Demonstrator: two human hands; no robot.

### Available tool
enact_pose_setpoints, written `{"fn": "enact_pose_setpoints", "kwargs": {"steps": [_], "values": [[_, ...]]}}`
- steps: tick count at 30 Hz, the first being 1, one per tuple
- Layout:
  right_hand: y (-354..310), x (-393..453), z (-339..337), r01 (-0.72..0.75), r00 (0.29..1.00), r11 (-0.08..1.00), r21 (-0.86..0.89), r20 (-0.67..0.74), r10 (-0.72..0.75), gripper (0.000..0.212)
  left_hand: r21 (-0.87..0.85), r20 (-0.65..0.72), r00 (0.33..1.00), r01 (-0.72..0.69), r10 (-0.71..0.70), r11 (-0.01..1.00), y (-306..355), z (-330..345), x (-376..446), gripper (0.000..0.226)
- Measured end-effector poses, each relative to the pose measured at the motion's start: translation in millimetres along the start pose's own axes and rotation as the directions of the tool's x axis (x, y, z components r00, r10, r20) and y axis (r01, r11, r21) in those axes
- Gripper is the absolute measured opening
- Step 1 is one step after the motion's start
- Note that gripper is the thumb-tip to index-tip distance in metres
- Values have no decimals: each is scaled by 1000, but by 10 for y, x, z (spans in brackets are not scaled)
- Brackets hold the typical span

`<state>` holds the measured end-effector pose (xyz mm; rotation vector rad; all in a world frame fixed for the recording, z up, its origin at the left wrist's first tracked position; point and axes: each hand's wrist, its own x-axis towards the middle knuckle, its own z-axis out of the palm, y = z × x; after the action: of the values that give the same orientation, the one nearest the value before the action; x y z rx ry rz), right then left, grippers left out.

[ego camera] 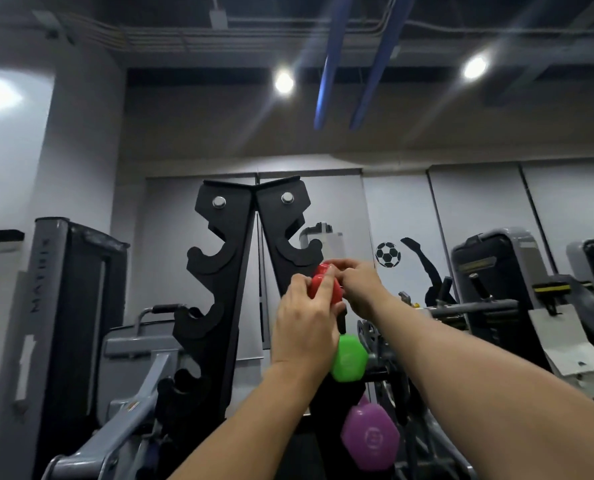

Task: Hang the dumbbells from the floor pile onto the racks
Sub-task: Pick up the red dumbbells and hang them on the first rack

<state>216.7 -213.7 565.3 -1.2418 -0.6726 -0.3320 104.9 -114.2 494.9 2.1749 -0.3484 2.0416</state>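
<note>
Both the left hand [306,320] and the right hand [356,285] grasp a red dumbbell [325,287] against the rack [281,220], with a green dumbbell [349,358] just below them.

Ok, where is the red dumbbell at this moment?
In the head view the red dumbbell sits centre frame, held by both hands against the right-hand black rack, directly above the green dumbbell.

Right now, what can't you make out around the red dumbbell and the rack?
- Head view: whether the red dumbbell sits in a hook; both hands, left hand and right hand, cover it.
- The right rack's lower hooks: hidden behind the hands and forearms.
- The floor pile: below the bottom edge.
- The mark on the purple dumbbell: too blurred to read.
- The green dumbbell's handle: hidden.
</note>
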Motion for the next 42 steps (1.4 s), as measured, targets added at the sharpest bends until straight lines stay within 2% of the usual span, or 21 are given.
{"fn": "enact_pose_setpoints", "kwargs": {"steps": [5, 7, 10, 13, 18, 23, 25, 28, 32, 36, 40, 42], "values": [[202, 132, 47, -71, 994, 980, -188, 70, 85, 23, 49, -28, 1000, 15, -13, 999, -50, 56, 82, 55], [210, 144, 53, -91, 992, 973, -213, 69, 108, 28, 51, -35, 999, 4, -2, 999, -78, 60, 110, 54], [212, 148, 18, -133, 986, 966, -220, 69, 151, 37, 27, -32, 999, 2, -1, 1000, -109, 45, 97, 53], [201, 85, 14, -189, 974, 965, -183, 93, 208, 19, -5, -10, 1000, -7, 7, 1000, -167, 3, 51, 52], [119, 6, 33, -203, 971, 960, -196, 88, 223, 35, -66, 5, 999, 38, -37, 997, -137, -38, -16, 50], [74, -141, 33, -252, 950, 937, -242, 121, 286, 18, -41, 1, 998, 67, -67, 997, -99, -65, -109, 58], [63, -185, 38, -256, 950, 937, -239, 118, 290, 28, -21, 10, 997, 76, -76, 997, -82, -95, -123, 62], [52, -205, -1, -199, 969, 936, -290, 82, 231, 30, 10, 41, 997, 66, -66, 998, -48, -144, -138, 65], [-40, -288, -125, -68, 993, 900, -431, 57, 102, 24, -90, 92, 987, 137, -129, 986, -43, -207, -222, 68], [-182, -532, -326, 25, 999, 859, -512, 30, -12, 20, -196, 148, 983, 135, -106, 971, -34, -296, -392, 50], [-62, -952, -656, 12, 999, 814, -581, -24, -31, 17, -285, 235, 965, 183, -117, 941, -17, -338, -783, 36], [56, -1245, -827, 1, 998, 833, -554, -47, -33, 7, -313, 263, 957, 202, -120, 928, -5, -347, -1050, 32]]}}
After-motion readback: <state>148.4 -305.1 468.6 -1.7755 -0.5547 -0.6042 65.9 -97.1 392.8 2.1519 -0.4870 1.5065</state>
